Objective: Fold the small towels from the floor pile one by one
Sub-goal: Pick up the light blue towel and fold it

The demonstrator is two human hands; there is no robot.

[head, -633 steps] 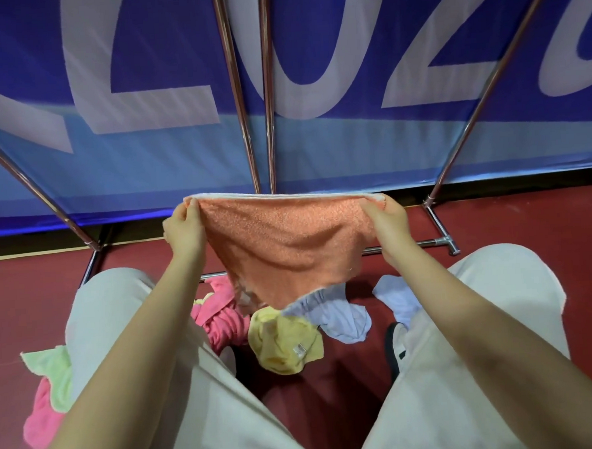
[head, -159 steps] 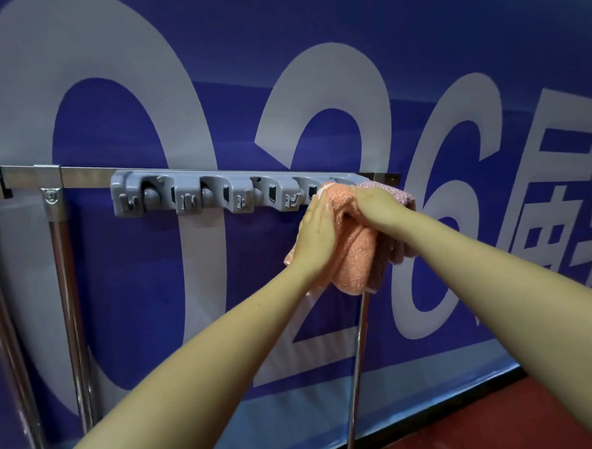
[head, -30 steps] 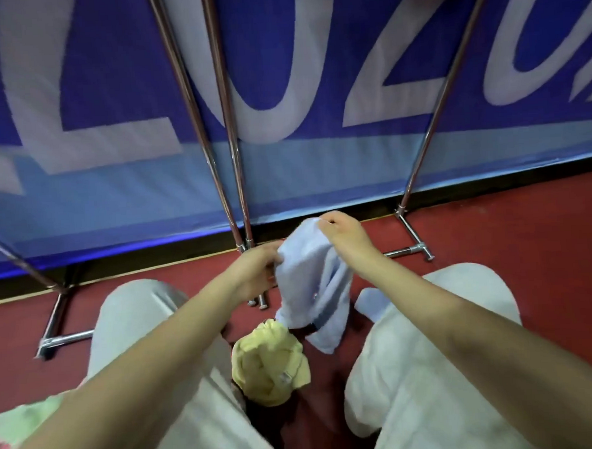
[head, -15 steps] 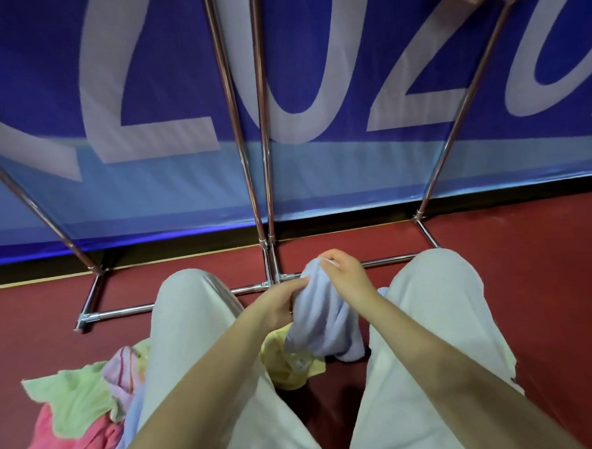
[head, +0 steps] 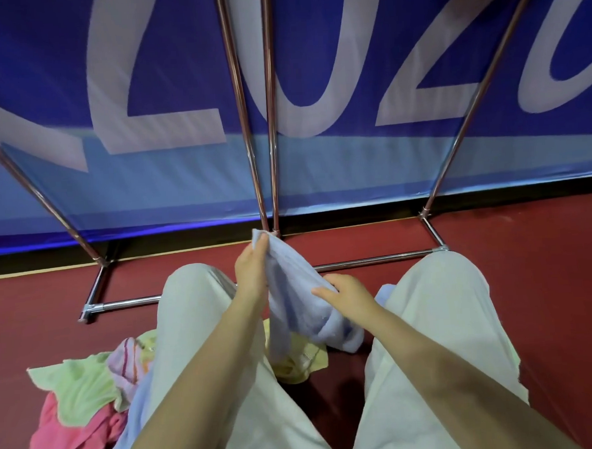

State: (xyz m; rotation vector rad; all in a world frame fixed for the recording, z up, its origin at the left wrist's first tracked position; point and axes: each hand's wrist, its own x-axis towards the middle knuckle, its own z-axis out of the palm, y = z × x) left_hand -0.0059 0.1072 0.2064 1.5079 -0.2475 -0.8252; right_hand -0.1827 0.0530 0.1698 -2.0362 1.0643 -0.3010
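The left hand [head: 252, 274] pinches a corner of the light blue towel [head: 299, 306]; the right hand [head: 349, 295] grips lower. Best find the matching corner, then spread it flat before folding.

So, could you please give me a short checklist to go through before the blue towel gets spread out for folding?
1. Left hand pinches the blue towel at a top corner: ok.
2. Right hand has found the second corner: not ok, it grips mid-cloth.
3. Towel spread flat: not ok, bunched.
4. Towel lifted off the yellow towel: cannot tell.
5. More towels waiting, such as the green towel: ok.
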